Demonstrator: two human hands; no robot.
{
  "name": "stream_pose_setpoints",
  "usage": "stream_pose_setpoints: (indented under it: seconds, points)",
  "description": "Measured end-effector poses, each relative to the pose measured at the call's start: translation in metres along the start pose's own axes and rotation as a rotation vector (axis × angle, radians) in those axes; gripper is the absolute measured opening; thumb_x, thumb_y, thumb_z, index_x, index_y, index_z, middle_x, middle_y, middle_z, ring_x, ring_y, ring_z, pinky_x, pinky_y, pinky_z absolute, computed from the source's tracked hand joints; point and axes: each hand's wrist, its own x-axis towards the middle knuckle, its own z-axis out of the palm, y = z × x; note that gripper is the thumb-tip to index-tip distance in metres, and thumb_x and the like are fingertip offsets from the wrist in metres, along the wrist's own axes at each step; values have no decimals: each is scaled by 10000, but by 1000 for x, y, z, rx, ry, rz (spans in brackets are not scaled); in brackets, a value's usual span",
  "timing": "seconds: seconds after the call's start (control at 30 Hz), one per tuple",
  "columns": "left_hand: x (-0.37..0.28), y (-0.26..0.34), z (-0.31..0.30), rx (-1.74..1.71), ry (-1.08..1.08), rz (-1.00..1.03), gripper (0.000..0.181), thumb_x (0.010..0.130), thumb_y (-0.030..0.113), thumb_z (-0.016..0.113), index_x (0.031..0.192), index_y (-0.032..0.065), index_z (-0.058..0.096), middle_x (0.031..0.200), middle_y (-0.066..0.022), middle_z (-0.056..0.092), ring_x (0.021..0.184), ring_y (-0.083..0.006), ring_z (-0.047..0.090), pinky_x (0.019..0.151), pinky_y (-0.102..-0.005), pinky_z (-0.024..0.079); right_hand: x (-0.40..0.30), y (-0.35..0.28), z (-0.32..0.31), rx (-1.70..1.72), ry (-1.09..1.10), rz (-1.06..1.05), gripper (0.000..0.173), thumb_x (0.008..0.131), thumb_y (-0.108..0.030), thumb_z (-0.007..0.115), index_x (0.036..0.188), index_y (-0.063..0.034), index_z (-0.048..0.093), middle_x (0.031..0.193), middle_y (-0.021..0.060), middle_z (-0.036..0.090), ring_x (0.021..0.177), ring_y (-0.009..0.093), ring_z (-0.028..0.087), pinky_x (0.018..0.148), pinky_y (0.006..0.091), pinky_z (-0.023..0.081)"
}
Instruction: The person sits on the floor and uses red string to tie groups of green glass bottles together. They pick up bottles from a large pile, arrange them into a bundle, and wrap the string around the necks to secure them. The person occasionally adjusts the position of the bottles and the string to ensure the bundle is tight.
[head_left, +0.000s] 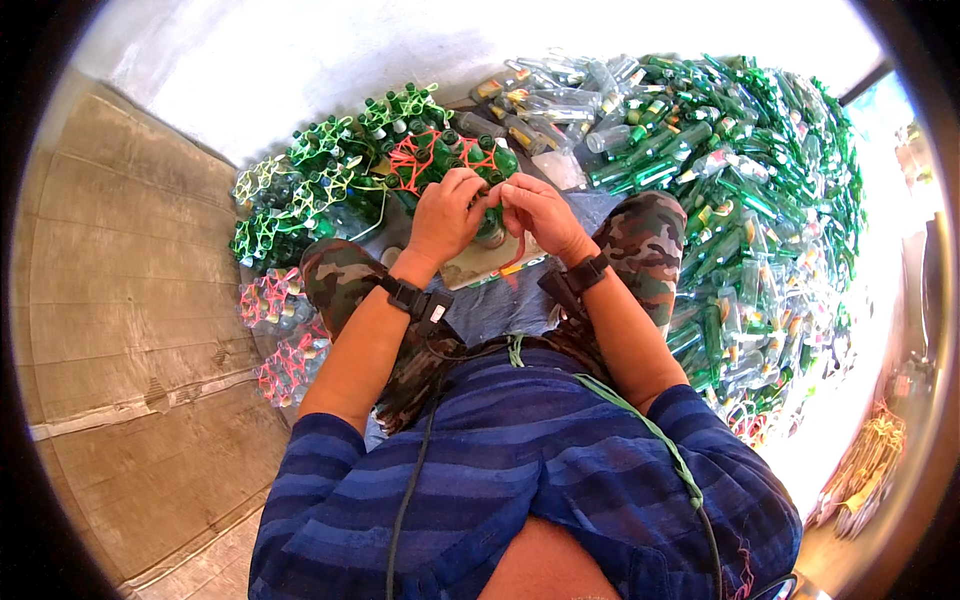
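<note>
My left hand (448, 217) and my right hand (544, 215) meet fingertip to fingertip over the necks of a bundle of green glass bottles (505, 159). A red plastic strip (412, 159) is laced around those necks. Its loose end (518, 255) hangs below my right hand, whose thumb and fingers pinch it. The fingers of my left hand are curled at the same strip, though the exact grip is partly hidden. One bottle (491, 229) of the bundle stands nearest me, on a pale flat board (469, 271) between my knees.
Green bottle bundles tied with light green strips (330, 193) stand at the left, with clear bottles in pink strips (271, 300) nearer me. A large heap of loose bottles (720, 165) rises along the right. Cardboard sheeting (135, 262) lines the left side; a pale wall (300, 60) is behind.
</note>
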Motion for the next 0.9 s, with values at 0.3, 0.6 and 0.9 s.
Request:
stream_pose_setpoints:
  seconds: [0.3, 0.6, 0.9]
  points:
    - [-1, -10, 7, 4, 5, 36, 134, 891, 187, 731, 1005, 132, 688, 1082, -22, 673, 869, -283, 647, 741, -409, 472, -3, -7, 2, -73, -15, 98, 334, 1070, -313, 550, 810, -108, 504, 692, -38, 448, 523, 60, 397, 454, 253, 354]
    - [1, -11, 2, -67, -30, 59, 105, 898, 183, 726, 982, 125, 702, 1038, -43, 699, 905, -303, 677, 740, -426, 499, -10, -20, 6, -149, -21, 154, 310, 1064, -300, 560, 811, -127, 516, 682, -58, 444, 516, 43, 372, 443, 244, 334]
    - [-3, -16, 2, -35, 12, 63, 100, 891, 206, 724, 962, 137, 708, 991, -20, 698, 911, -263, 682, 745, -408, 484, -8, -22, 9, -133, 8, 112, 308, 1083, -287, 542, 828, -114, 553, 681, -63, 460, 514, 38, 379, 456, 235, 329]
